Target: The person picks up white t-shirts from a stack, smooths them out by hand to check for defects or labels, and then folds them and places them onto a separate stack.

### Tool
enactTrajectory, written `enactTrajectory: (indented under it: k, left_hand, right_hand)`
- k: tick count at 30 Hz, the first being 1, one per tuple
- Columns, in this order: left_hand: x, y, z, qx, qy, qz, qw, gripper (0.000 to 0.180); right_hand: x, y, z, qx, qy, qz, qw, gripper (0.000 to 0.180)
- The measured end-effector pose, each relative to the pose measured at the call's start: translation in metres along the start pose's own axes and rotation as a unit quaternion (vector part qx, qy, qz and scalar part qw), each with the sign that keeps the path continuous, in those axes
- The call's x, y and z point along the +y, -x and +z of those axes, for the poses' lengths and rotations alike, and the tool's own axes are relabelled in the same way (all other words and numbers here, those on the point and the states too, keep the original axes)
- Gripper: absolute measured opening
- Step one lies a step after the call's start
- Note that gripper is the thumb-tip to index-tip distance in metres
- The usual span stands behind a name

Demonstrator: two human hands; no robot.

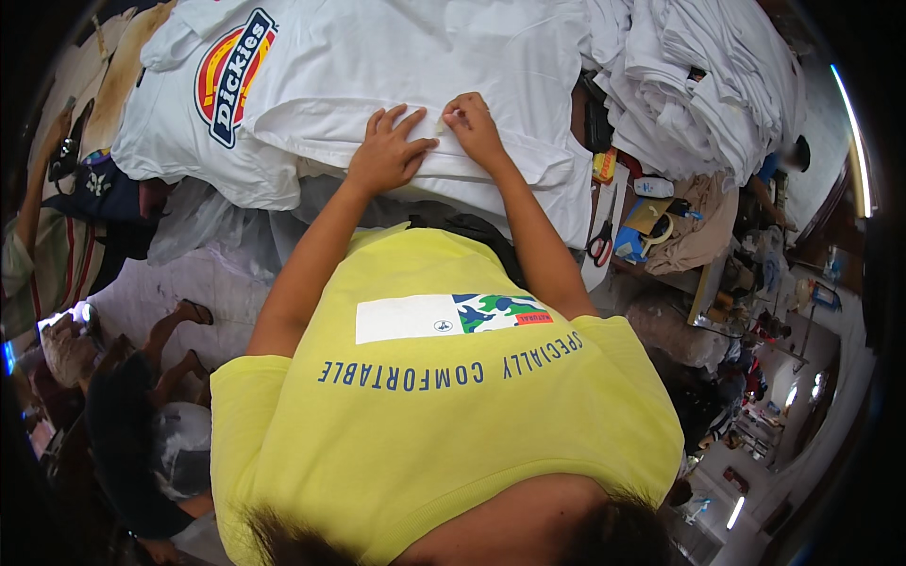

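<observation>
A white T-shirt (444, 66) lies spread flat over most of the table, its near hem along the table's near edge. A second white shirt with a red, yellow and blue printed badge (203, 113) lies partly beneath it toward the table's left end. At the right end a tall heap of folded white garments (717, 85) is stacked. The left hand (387, 151) rests palm down on the spread shirt near the near edge, fingers spread and pressing the cloth flat. The right hand (475, 127) sits just beside it, fingers pressed together, pinching a small pale tag (441, 123) against the fabric. Red-handled scissors (600, 247) lie near the table's right near corner.
</observation>
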State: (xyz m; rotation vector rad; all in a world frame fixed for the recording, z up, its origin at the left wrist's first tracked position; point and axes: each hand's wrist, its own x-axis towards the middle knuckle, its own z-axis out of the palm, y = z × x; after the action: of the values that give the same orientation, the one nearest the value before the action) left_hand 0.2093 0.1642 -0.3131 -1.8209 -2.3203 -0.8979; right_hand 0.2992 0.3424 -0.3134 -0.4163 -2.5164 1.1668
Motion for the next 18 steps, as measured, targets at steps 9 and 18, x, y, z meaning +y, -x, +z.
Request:
enactTrajectory:
  k: [9, 18]
  left_hand:
    - [-0.002, 0.000, 0.002, 0.000, 0.001, 0.000, 1.000, 0.023]
    - [-0.001, 0.001, 0.001, 0.000, 0.003, -0.001, 1.000, 0.023]
  right_hand:
    - [-0.024, -0.006, -0.004, -0.036, 0.187, -0.048, 0.981, 0.029]
    - [-0.023, -0.009, -0.003, -0.036, 0.218, -0.051, 0.974, 0.027]
